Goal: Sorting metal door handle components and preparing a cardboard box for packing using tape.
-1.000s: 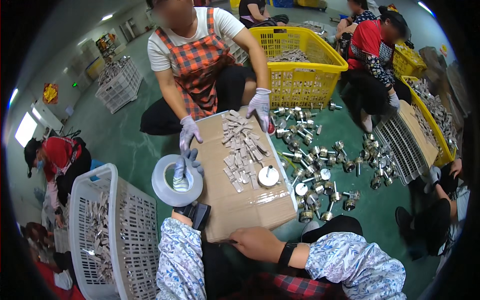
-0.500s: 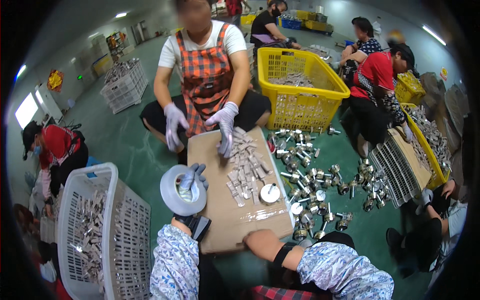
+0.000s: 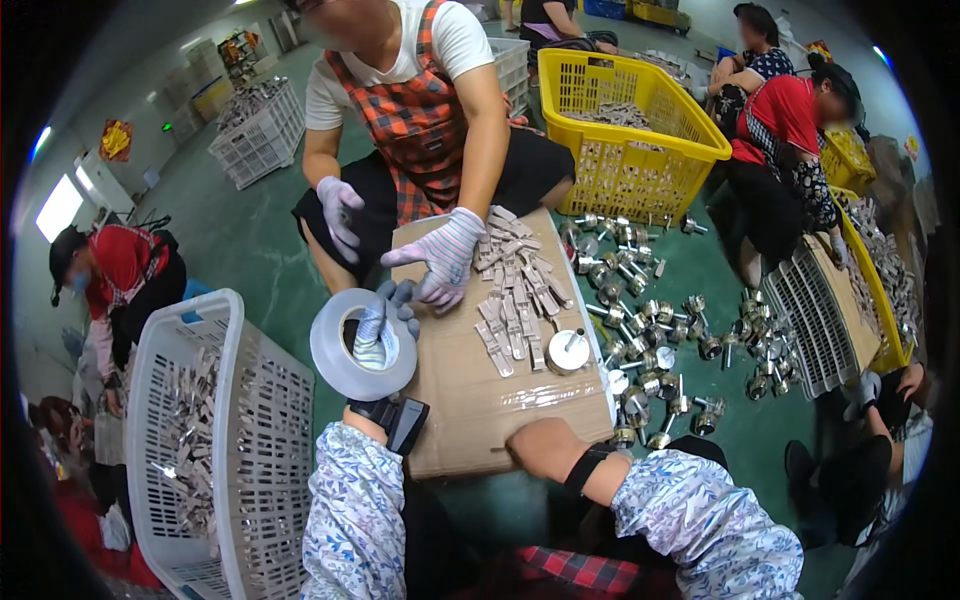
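Observation:
My left hand (image 3: pixel 388 310), in a striped grey-tipped glove, goes through a large roll of clear tape (image 3: pixel 365 384) and keeps it upright at the left side of a cardboard box (image 3: pixel 460 405). My bare right hand (image 3: pixel 550 446) is curled at the box's near edge; its fingertips are mostly hidden. On the box lie a pile of flat metal clips (image 3: pixel 515 290) and one round metal part with a stem (image 3: pixel 567 352). A shiny strip of tape crosses the box top. A co-worker's gloved hand (image 3: pixel 443 258) hovers over the box, close to my left hand.
A white basket of metal clips (image 3: pixel 265 400) stands at my left. Many round stemmed metal parts (image 3: pixel 655 340) lie on the green floor right of the box. Beyond is a yellow basket (image 3: pixel 640 155). The co-worker sits opposite; other people work at both sides.
The co-worker leans nearer, one gloved hand coming down and left toward my left hand. My view has tilted, shifting the scene. Both my hands keep about the same pose.

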`<state>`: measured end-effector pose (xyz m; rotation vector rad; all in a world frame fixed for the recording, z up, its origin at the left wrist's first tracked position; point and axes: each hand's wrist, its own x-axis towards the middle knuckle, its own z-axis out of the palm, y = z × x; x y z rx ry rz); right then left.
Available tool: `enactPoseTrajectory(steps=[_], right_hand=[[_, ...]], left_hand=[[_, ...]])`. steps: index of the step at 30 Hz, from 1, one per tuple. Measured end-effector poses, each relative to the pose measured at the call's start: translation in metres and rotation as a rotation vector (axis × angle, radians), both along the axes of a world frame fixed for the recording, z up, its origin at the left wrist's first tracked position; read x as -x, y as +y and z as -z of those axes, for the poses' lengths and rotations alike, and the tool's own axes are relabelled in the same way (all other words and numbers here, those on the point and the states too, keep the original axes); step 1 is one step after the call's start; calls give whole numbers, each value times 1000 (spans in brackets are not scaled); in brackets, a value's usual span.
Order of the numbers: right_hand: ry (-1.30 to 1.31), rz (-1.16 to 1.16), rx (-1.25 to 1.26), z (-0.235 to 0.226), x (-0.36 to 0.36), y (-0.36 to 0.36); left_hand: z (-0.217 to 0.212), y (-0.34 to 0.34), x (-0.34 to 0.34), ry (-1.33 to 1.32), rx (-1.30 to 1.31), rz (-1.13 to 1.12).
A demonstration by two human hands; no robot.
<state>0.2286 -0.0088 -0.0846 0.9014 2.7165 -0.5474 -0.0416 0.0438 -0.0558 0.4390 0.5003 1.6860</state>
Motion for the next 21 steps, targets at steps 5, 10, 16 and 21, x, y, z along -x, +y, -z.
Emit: enactPoseTrajectory(steps=[5, 10, 16, 21], right_hand=[[36, 1, -14, -3, -6, 2], [14, 2, -5, -5, 0, 1], [-66, 19, 71, -10, 2, 9], [-83, 33, 100, -7, -2, 9]], left_hand=[[-9, -1, -5, 84, -43, 106], [9, 4, 9, 12, -19, 31], [-28, -30, -1, 470, 98, -29], [-39, -81, 2, 747, 255, 9]])
